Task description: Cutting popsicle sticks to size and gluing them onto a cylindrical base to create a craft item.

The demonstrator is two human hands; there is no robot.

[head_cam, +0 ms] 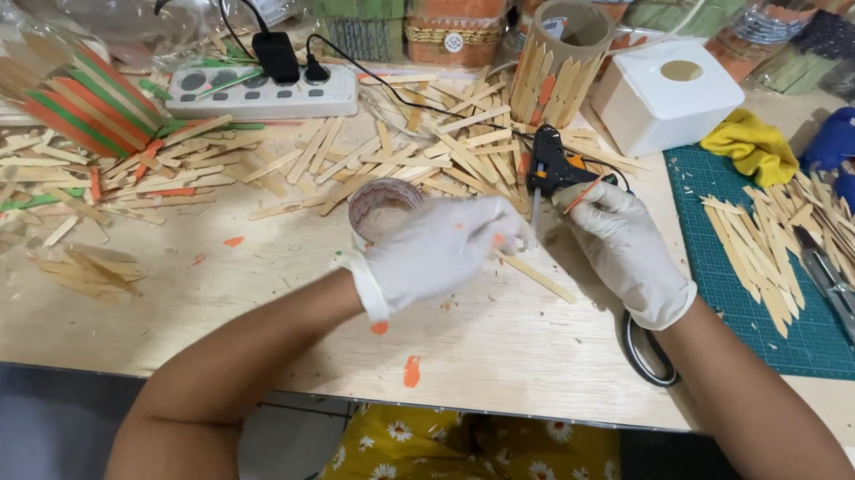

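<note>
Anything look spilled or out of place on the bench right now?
Wooden sticks lie scattered loose across the table, some over the power strip cable. Scissors sit half under the right forearm.

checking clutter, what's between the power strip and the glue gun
In the head view, loose wooden sticks and a black cord lie between the power strip and the glue gun.

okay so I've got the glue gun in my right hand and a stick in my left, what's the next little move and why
Probably bring the glue gun nozzle onto the wooden stick under your left hand. The right hand already grips the gun with its nozzle pointing down, close to the stick, beside the cardboard tube.
</note>
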